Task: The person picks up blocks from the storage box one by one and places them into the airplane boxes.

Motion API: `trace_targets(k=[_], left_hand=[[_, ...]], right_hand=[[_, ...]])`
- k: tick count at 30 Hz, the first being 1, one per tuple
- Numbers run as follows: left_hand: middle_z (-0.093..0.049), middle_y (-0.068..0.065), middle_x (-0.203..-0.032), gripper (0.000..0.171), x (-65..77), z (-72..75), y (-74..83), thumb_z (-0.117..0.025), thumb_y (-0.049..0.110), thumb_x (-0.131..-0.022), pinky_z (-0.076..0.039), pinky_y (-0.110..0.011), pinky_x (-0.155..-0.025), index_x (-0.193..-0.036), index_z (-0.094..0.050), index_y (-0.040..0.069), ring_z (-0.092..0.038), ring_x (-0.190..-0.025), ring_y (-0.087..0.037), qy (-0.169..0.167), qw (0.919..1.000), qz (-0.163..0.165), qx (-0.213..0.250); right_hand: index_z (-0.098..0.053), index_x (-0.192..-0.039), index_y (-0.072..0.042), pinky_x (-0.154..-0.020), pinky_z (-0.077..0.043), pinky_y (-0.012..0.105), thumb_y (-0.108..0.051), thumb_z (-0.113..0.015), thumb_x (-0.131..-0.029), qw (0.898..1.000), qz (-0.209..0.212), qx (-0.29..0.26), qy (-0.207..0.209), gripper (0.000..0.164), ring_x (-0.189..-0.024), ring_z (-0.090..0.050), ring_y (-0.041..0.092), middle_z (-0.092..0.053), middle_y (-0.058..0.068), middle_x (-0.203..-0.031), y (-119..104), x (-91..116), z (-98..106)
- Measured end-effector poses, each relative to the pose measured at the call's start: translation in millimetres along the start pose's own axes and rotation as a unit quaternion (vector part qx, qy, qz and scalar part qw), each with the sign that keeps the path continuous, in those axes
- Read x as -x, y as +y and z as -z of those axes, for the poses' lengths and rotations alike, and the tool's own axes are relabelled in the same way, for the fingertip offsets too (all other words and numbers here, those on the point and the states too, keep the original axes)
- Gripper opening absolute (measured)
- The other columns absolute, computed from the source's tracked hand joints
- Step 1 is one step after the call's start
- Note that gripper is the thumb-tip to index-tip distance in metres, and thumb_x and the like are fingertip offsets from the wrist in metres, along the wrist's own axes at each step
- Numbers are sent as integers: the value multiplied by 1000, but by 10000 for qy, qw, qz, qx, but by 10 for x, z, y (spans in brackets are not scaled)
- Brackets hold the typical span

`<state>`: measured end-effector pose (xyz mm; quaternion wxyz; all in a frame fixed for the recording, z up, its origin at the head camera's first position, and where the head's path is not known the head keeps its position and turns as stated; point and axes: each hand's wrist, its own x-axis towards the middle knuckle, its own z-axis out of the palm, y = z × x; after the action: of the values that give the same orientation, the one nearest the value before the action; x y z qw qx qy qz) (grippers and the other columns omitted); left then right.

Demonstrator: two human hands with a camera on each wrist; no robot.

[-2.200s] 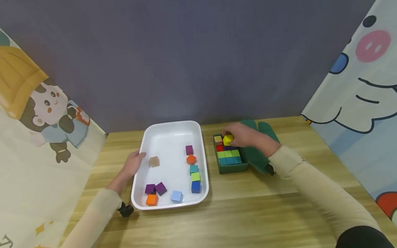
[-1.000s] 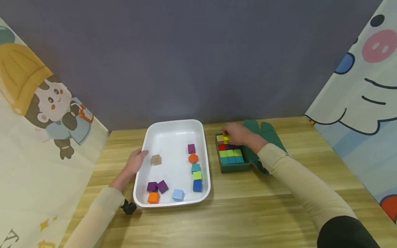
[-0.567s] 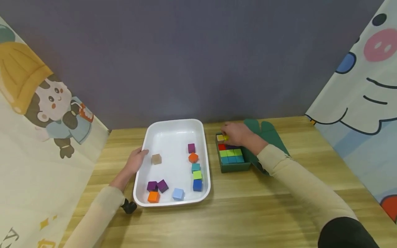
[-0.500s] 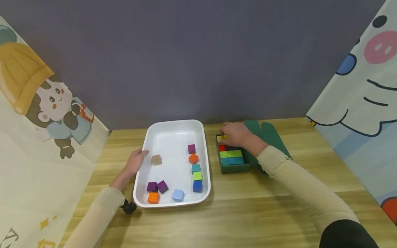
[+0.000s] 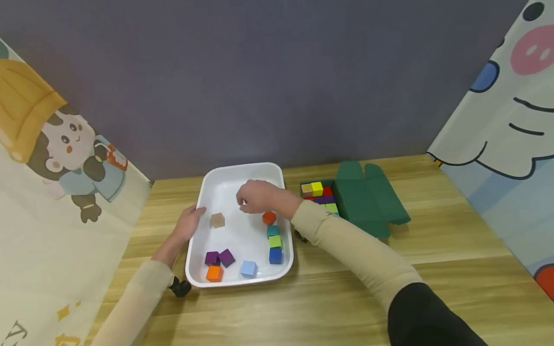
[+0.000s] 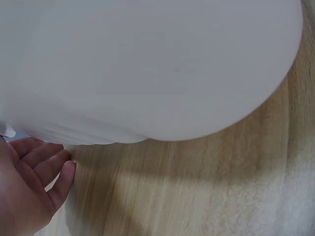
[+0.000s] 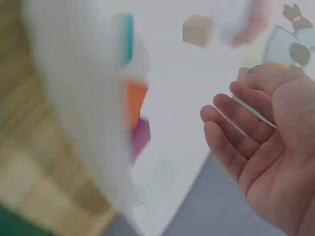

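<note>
My left hand (image 5: 189, 223) holds the left rim of the white tray (image 5: 203, 240), thumb over the edge; in the left wrist view its fingers lie by the outer wall. Over the tray hovers my right hand (image 5: 259, 196), fingers loosely bent, with nothing in them in the right wrist view. A plain wooden cube (image 5: 218, 220) lies to its left. Beneath the right wrist sits an orange cube (image 5: 269, 217), above teal (image 5: 272, 231), lime (image 5: 275, 241) and blue (image 5: 275, 255) cubes. A purple cube (image 7: 141, 137) shows only in the right wrist view. The green box (image 5: 330, 183) contains a yellow cube (image 5: 317, 189).
Two purple cubes (image 5: 226, 258), an orange cube (image 5: 214, 274) and a light blue cube (image 5: 248, 269) lie in the tray's near part. The box's green lid (image 5: 359, 206) is folded out to the right on the wooden table (image 5: 337, 298). A grey wall stands behind.
My right hand has let go of the yellow cube, which now sits in the box beside the wooden cube, and has moved left over the tray. The left hand stays on the rim.
</note>
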<state>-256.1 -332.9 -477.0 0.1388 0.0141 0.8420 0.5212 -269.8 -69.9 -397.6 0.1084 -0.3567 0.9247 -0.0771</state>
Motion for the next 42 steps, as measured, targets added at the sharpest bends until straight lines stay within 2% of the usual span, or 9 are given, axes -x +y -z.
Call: trace_targets(k=[6,10,12,14,17,25,29,35,42], left_hand=[[-58,-34,-116,55,17,-7,-26,-35,29,-105,-60,-43,-65,-146,-31,-8,-67,-85,-32,-64,10000,-22,-11],[-58,-37,-111,50,116,4,151,-33,20,-106,-60,-44,-64,-143,-33,-13,-67,-83,-36,-152,9998,-85,21],[-59,-37,-111,50,96,2,157,-33,21,-106,-60,-44,-64,-143,-33,-12,-67,-84,-37,-182,9997,-137,31],[-59,-36,-111,50,71,-3,138,-34,22,-106,-60,-44,-64,-144,-34,-11,-68,-83,-36,-134,9997,-208,-20],[-61,-33,-111,52,-32,-11,-2,-35,27,-105,-60,-43,-63,-146,-35,-6,-68,-81,-32,-16,9996,-297,2],[-61,-33,-109,51,5,2,-19,-35,25,-105,-60,-42,-63,-142,-38,-10,-68,-80,-30,57,9996,-260,-36],[-60,-34,-112,52,-14,15,-21,-36,26,-105,-60,-42,-64,-144,-36,-9,-68,-82,-31,97,9995,-307,0],[-58,-35,-116,53,-13,35,-23,-36,26,-105,-60,-41,-66,-146,-34,-7,-67,-86,-31,127,9997,-219,-18],[-56,-33,-121,57,1,3,-6,-37,31,-104,-60,-42,-70,-149,-30,-4,-65,-93,-33,117,9999,-42,-27]], right_hand=[[-70,-117,-20,-91,-48,24,-29,-67,-93,9986,-3,-347,-403,26,-100,-56,9,-66,-6,-113,-263,-411,-287],[-69,-121,-23,-95,-45,22,-31,-66,-93,9980,67,-521,-358,29,-107,-56,8,-65,-9,-119,-351,-583,-410],[-67,-124,-23,-96,-44,22,-32,-66,-93,9977,63,-600,-311,32,-110,-56,9,-64,-9,-121,-359,-630,-423],[-67,-125,-22,-94,-45,21,-33,-67,-93,9977,73,-616,-257,34,-108,-56,9,-64,-9,-121,-364,-670,-420],[-67,-122,-18,-89,-47,21,-28,-68,-92,9981,86,-601,-119,32,-101,-58,9,-66,-6,-115,-373,-713,-422],[-69,-114,-15,-78,-48,19,-20,-66,-91,9970,-85,-772,16,23,-87,-57,7,-67,-6,-104,-465,-797,-533],[-69,-111,-15,-76,-48,19,-17,-63,-91,9974,-133,-710,82,21,-85,-56,8,-66,-6,-104,-475,-772,-500],[-66,-113,-17,-79,-48,21,-16,-60,-92,9990,245,-376,-17,22,-88,-54,9,-63,-7,-106,-448,-608,-285],[-62,-113,-17,-78,-48,22,-15,-66,-88,9993,317,-177,-27,25,-87,-53,13,-59,-7,-98,-217,-53,93]])
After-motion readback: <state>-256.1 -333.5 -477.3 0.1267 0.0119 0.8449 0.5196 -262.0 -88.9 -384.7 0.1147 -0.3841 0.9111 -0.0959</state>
